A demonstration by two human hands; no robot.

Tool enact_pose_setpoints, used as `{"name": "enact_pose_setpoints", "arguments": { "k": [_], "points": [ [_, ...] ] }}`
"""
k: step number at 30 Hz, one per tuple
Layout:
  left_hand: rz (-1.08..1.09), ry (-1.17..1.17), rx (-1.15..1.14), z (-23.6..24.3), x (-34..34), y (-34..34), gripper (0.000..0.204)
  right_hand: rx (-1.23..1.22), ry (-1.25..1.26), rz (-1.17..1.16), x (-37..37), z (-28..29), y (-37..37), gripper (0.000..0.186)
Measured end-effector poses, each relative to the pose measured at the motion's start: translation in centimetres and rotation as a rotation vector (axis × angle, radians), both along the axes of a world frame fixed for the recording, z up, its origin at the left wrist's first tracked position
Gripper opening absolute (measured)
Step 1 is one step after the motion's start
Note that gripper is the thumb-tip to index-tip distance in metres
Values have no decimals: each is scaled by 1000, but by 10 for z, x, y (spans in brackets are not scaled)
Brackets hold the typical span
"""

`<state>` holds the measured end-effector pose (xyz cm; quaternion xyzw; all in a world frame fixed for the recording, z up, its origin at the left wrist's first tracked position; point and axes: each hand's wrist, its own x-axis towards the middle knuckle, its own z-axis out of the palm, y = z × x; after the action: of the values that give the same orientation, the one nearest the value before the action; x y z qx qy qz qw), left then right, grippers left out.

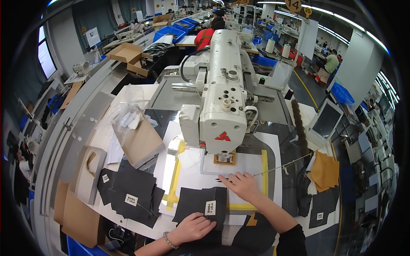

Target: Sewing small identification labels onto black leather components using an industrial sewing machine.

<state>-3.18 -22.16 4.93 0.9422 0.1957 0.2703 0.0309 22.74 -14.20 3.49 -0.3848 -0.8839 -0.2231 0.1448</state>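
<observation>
My left hand (194,226) rests with curled, close fingers on a black fabric piece (188,198) bearing a pale label (209,208). My right hand (241,185) has its fingers stretched out over the clear-and-white plate (200,168), with slim dark pointed shapes beside its fingertips, too small to name. Just beyond is a small gold-brown frame (224,158) under the head of the white sewing machine (220,119). Yellow tape (265,170) borders the work area. More labelled black pieces (132,185) lie to the left.
An opened cardboard box (136,141) with plastic and a narrow box (87,173) stand left. Mustard fabric (324,170), black pieces (318,213) and a tilted screen (326,119) are right. Co-workers (205,38) (331,62) sit beyond, among blue bins (168,34).
</observation>
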Motion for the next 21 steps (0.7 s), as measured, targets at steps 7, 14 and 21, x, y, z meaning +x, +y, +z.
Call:
{"name": "enact_pose_setpoints", "arguments": {
  "k": [7,14,21],
  "points": [
    [-8,-14,6,-1,2,0,21,-62,32,-2,-2,-15,5,39],
    [473,-357,-439,-7,-27,43,10,-69,109,-80,13,-17,4,33],
    [590,-311,-684,1,-38,63,33,-91,200,-202,54,-13,-11,42]
  ]
}}
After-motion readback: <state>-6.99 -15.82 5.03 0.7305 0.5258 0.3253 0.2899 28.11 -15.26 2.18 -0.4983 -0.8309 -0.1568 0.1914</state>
